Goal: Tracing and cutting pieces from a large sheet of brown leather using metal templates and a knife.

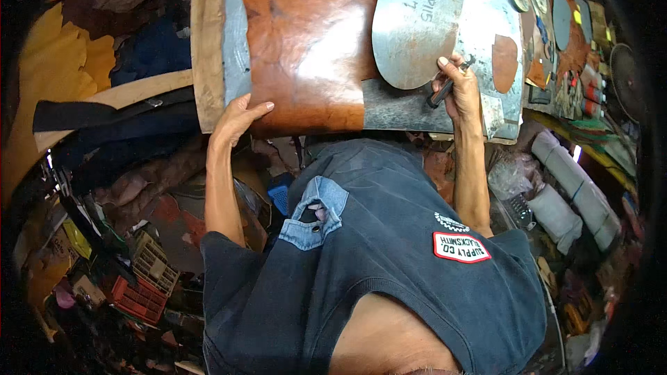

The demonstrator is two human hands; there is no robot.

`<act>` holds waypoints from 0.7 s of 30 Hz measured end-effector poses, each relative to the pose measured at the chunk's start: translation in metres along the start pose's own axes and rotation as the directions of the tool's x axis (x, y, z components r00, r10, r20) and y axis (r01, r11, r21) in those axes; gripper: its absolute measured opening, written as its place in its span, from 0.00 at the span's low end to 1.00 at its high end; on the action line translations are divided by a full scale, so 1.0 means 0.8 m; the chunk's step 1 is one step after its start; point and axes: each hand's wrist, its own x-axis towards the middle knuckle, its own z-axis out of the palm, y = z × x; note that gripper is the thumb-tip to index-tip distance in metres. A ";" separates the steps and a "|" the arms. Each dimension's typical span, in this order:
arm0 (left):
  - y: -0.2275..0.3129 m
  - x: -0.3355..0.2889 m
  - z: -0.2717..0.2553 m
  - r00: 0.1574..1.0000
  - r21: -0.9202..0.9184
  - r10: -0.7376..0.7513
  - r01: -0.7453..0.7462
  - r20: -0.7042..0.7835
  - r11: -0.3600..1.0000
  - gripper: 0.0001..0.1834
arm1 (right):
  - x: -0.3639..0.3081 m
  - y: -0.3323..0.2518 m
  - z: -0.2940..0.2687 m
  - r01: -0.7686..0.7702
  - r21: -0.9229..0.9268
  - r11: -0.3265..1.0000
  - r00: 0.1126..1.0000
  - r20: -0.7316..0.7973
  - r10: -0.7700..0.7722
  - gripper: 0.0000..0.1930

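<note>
Observing remotely, I record the left hand (234,122) loosely open, thumb spread over the near left of the brown leather (306,62), and the right hand (461,90) closed around a black-handled tool (440,94) beside the near end of the grey template (417,42), right of centre.

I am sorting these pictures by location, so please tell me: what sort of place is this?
Probably a leather workshop: a glossy brown sheet, likely leather, lies on the table, with a grey round-ended plate, and the right hand holds a dark-handled tool.
</note>
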 end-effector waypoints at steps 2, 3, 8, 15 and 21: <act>-0.005 -0.006 0.003 0.999 -0.079 0.033 -0.033 0.001 0.996 0.24 | 0.001 0.009 0.013 -0.010 -0.070 0.998 1.000 -0.015 0.009 0.10; 0.002 -0.007 0.005 0.999 -0.007 0.028 -0.028 0.016 1.000 0.21 | 0.000 0.010 0.016 -0.028 -0.130 0.991 0.999 -0.018 0.026 0.11; -0.010 0.001 -0.007 0.993 0.060 0.095 -0.100 0.074 0.993 0.19 | -0.002 0.010 0.003 -0.045 -0.086 0.995 0.999 -0.034 0.043 0.13; 0.079 0.074 -0.036 0.962 -0.540 0.238 -0.131 0.132 0.832 0.30 | 0.082 0.017 0.012 -0.229 0.254 0.940 0.964 0.197 0.181 0.08; 0.168 0.088 -0.037 0.935 -0.503 0.353 -0.292 0.029 0.814 0.27 | 0.133 -0.005 0.038 -0.213 0.166 0.963 0.958 0.231 0.172 0.08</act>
